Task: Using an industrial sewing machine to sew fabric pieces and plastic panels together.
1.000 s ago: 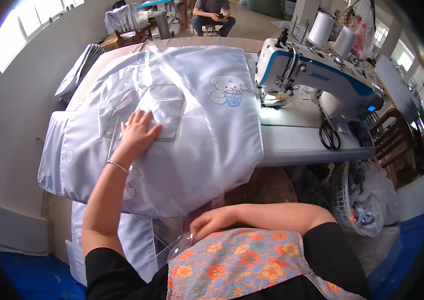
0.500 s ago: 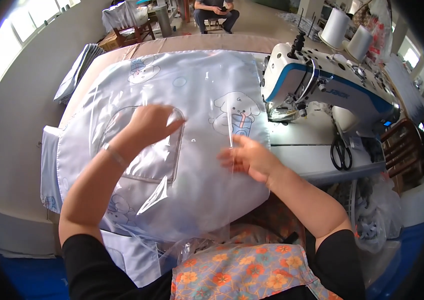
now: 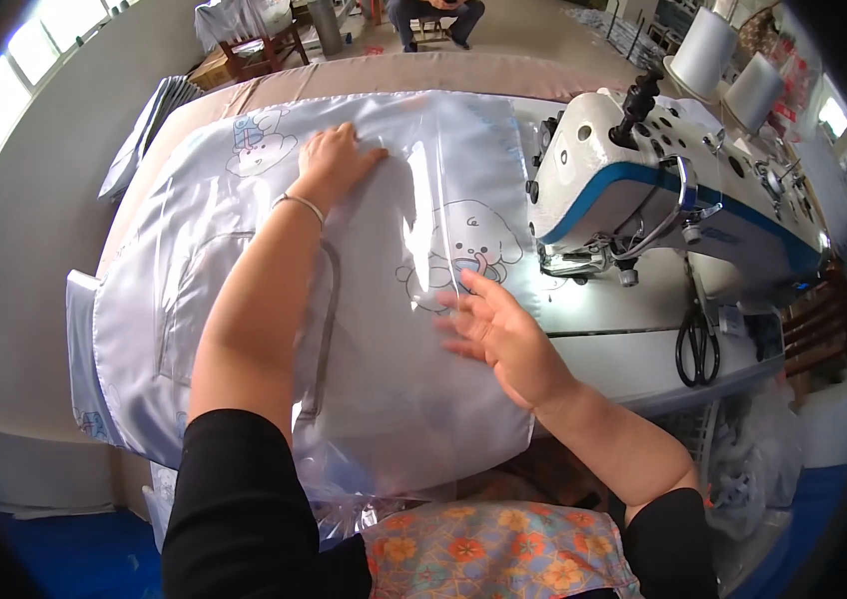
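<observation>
— How do the fingers stand?

— Nearest, the right hand [image 3: 499, 334] has its fingers [image 3: 463, 296] spread apart and open, palm down on the clear plastic bag holding a folded pale blue satin garment with cartoon animal prints [image 3: 384, 299]. It grips nothing. Farther up, the left hand [image 3: 332, 160] lies flat with fingers loosely together, pressing the bag's far end; a thin silver bangle [image 3: 302, 205] rings the wrist.

— Where does the bag lie against them?

— Under both palms, on the white sewing table [image 3: 633, 354]. Its long axis runs from the person's lap away toward the far edge, the near end hanging over the table's rim.

— Anything hard to make out?

— The left forearm covers the bag's middle, and glare hides parts of the prints. More pale folded garments [image 3: 94, 329] beneath on the left are only partly seen.

— And beyond?

— Black scissors [image 3: 695, 347] right of the right hand, then the white and blue sewing machine [image 3: 663, 190], two white thread cones [image 3: 728, 70] behind it, and a seated person [image 3: 433, 12] cut off at the top.
</observation>
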Action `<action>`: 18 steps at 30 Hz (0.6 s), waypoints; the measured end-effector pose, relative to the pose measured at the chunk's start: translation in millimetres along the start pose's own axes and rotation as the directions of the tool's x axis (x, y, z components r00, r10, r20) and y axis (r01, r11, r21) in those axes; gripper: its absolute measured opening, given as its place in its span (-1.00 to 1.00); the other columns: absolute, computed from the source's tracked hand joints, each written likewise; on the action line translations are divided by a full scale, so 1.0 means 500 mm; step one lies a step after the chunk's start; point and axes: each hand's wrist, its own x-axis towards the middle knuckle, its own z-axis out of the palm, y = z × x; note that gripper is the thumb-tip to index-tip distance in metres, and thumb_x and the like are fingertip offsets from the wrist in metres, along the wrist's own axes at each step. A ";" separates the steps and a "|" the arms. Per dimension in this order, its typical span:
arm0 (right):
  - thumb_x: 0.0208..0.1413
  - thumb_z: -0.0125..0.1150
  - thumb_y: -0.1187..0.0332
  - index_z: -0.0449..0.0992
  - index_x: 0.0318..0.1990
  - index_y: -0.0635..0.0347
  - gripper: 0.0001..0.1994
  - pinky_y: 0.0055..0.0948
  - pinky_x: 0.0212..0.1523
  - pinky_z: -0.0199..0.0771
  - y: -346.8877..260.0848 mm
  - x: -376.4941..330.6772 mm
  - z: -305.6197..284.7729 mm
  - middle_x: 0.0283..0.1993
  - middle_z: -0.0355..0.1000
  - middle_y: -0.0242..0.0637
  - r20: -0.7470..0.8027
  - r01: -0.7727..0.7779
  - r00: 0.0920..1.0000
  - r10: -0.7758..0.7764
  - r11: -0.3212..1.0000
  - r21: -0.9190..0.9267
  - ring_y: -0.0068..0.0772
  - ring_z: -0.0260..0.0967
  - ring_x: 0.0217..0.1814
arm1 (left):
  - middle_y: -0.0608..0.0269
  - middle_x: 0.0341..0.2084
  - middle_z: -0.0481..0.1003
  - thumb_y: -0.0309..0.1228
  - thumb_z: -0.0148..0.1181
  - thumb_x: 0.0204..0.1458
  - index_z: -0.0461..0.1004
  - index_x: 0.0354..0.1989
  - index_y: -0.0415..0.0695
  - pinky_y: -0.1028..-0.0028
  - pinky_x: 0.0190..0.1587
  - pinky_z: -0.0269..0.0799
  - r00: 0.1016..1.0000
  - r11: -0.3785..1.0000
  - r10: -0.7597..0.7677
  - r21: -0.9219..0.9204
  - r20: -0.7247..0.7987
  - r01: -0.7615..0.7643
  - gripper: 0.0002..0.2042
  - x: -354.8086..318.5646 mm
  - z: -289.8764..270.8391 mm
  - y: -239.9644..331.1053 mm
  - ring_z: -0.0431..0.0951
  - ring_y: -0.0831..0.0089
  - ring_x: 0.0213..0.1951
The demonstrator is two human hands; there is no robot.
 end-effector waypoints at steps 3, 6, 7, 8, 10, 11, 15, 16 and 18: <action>0.36 -0.04 0.26 0.08 0.44 0.26 -0.44 -0.17 0.23 0.44 0.006 0.012 0.005 0.33 0.31 0.01 0.115 -0.109 0.991 0.069 0.916 0.387 -0.13 0.36 0.31 | 0.02 -0.25 0.64 -0.08 0.26 0.09 0.60 -0.13 -0.08 0.22 -0.06 0.50 0.975 0.983 0.060 -0.184 0.213 -0.021 -0.66 0.027 -0.023 -0.033 0.63 0.06 -0.12; 0.43 -0.18 0.20 0.20 0.37 0.24 -0.53 -0.06 0.27 0.41 0.022 0.029 0.038 0.29 0.39 0.05 0.198 -0.271 0.958 0.210 0.888 0.372 -0.05 0.41 0.27 | -0.05 -0.30 0.63 -0.27 0.17 0.18 0.58 -0.20 -0.18 0.18 -0.11 0.50 0.995 0.863 0.046 -0.499 -0.088 -0.084 -0.77 0.044 -0.044 -0.068 0.64 0.00 -0.18; 0.43 -0.18 0.20 0.20 0.37 0.24 -0.53 -0.06 0.27 0.41 0.029 0.027 0.051 0.29 0.39 0.05 0.194 -0.269 0.958 0.209 0.888 0.373 -0.05 0.41 0.27 | -0.12 -0.19 0.61 -0.17 0.15 0.22 0.55 -0.10 -0.22 0.16 -0.02 0.48 0.998 0.829 -0.056 -0.557 -0.003 0.045 -0.67 0.052 -0.056 -0.073 0.62 -0.02 -0.10; 0.44 -0.22 0.18 0.20 0.37 0.24 -0.53 -0.06 0.27 0.40 0.032 0.027 0.067 0.28 0.40 0.04 0.218 -0.357 0.931 0.292 0.854 0.379 -0.04 0.41 0.27 | -0.15 -0.12 0.59 -0.11 0.14 0.24 0.51 -0.03 -0.22 0.15 0.04 0.46 0.997 0.876 -0.081 -0.477 0.011 0.076 -0.61 0.045 -0.052 -0.082 0.59 -0.04 -0.03; 0.46 -0.28 0.11 0.16 0.39 0.23 -0.50 -0.05 0.29 0.39 0.032 0.025 0.094 0.24 0.42 0.01 0.308 -0.457 0.882 0.358 0.809 0.370 -0.02 0.41 0.27 | -0.16 0.09 0.49 0.07 0.10 0.22 0.39 0.18 -0.22 0.17 0.19 0.39 0.990 0.930 -0.070 -0.352 0.121 0.109 -0.41 0.023 -0.034 -0.101 0.49 -0.05 0.14; 0.46 -0.28 0.11 0.16 0.39 0.23 -0.50 -0.05 0.29 0.39 0.035 0.024 0.103 0.24 0.42 0.01 0.311 -0.457 0.881 0.357 0.811 0.364 -0.02 0.41 0.27 | -0.15 0.22 0.41 0.17 0.09 0.19 0.31 0.31 -0.22 0.21 0.27 0.34 0.973 0.943 -0.033 -0.315 0.230 0.107 -0.27 0.007 -0.018 -0.103 0.42 -0.03 0.25; 0.44 -0.30 -0.12 0.08 0.44 0.12 -0.38 -0.06 0.31 0.36 0.061 0.019 0.135 0.22 0.43 0.01 0.419 -0.544 0.824 0.381 0.738 0.400 -0.01 0.42 0.26 | -0.03 0.28 0.37 0.15 0.19 0.10 0.28 0.37 -0.19 0.27 0.39 0.19 0.970 0.967 -0.034 -0.236 0.242 0.093 -0.21 0.001 0.004 -0.013 0.26 0.09 0.39; 0.42 -0.31 -0.18 0.10 0.43 0.09 -0.35 -0.09 0.30 0.36 0.067 0.015 0.146 0.22 0.43 0.03 0.437 -0.547 0.823 0.362 0.713 0.440 -0.03 0.41 0.28 | -0.07 0.22 0.42 0.10 0.25 0.07 0.31 0.33 -0.22 0.25 0.35 0.24 0.982 0.975 0.047 -0.223 0.184 -0.005 -0.22 0.008 0.005 0.009 0.34 0.06 0.32; 0.37 -0.36 -0.30 0.14 0.41 0.10 -0.27 -0.21 0.17 0.41 0.058 0.006 0.182 0.19 0.44 0.10 0.466 -0.575 0.810 0.356 0.638 0.512 -0.15 0.46 0.16 | -0.04 0.07 0.54 -0.04 0.33 0.02 0.46 0.18 -0.20 0.24 0.22 0.39 0.987 0.981 0.138 -0.147 0.084 -0.125 -0.38 0.022 0.016 0.032 0.50 0.04 0.15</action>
